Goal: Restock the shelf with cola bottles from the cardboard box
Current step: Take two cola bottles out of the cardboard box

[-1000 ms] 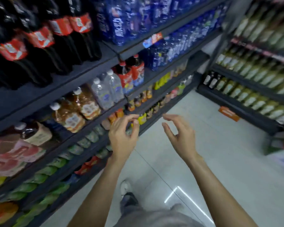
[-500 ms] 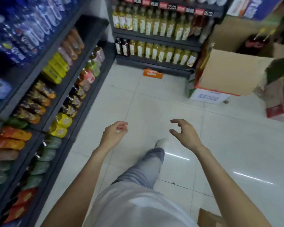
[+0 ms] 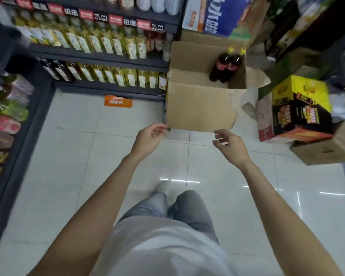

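A pale tiled floor (image 3: 84, 156) fills most of the view, with dark shelving along the left edge and across the far side. The far shelf (image 3: 100, 56) carries rows of yellow-labelled bottles (image 3: 108, 44) under red and black price tags, and a few darker bottles stand at its left end. On the floor at far right sits the open cardboard box (image 3: 199, 104), its flaps up, and two cola bottles (image 3: 225, 66) stand upright side by side in its far right corner (dark liquid, red labels, yellow caps). Just right of the box lies a yellow and black printed carton (image 3: 299, 108), tilted, with a plain brown carton (image 3: 327, 150) nearer and to the right of it. A small orange sign (image 3: 118, 101) lies on the floor at the foot of the far shelf. Both bare arms reach forward over the floor, near the box's near wall. The left hand (image 3: 149, 138) holds nothing, its fingers loosely curled, close to the box's near left corner. The right hand (image 3: 230, 145) is also empty, fingers spread and slightly bent.
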